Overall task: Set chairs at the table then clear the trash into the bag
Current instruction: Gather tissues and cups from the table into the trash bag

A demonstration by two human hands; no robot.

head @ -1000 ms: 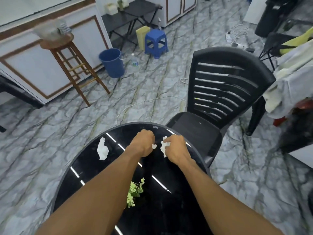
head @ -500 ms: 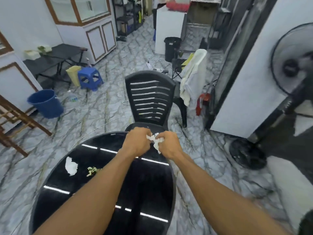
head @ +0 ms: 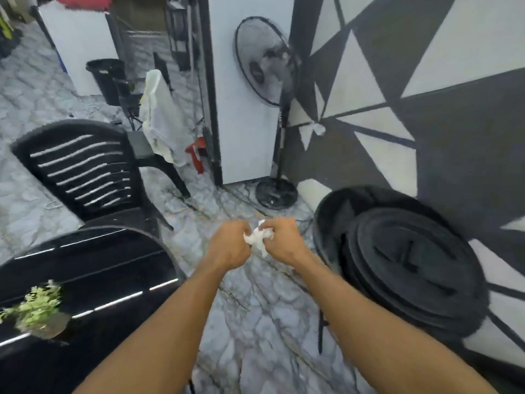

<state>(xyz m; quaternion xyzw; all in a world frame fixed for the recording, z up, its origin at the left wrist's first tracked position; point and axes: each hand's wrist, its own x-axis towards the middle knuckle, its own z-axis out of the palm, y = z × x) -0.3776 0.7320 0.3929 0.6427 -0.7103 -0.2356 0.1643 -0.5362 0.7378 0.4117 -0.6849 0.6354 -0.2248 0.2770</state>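
My left hand (head: 228, 247) and my right hand (head: 284, 242) are held together over the floor, both curled round crumpled white tissue (head: 258, 238) that shows between them. The round black glossy table (head: 93, 282) lies at the lower left, apart from my hands. A black slatted plastic chair (head: 85, 172) stands at the table's far edge, its seat partly tucked under. To the right of my hands a black bin (head: 326, 223) leans by the wall with round black lids (head: 409, 268) against it.
A small green plant sprig (head: 39, 308) lies on the table. A black standing fan (head: 272, 109) is ahead by a white pillar. A second chair draped with pale cloth (head: 159, 118) and a black basket (head: 106, 78) stand further back on the marble floor.
The view has swung to the right, away from the table. Both hands lifted the tissue off the table and now hold it over the floor near the black bin.
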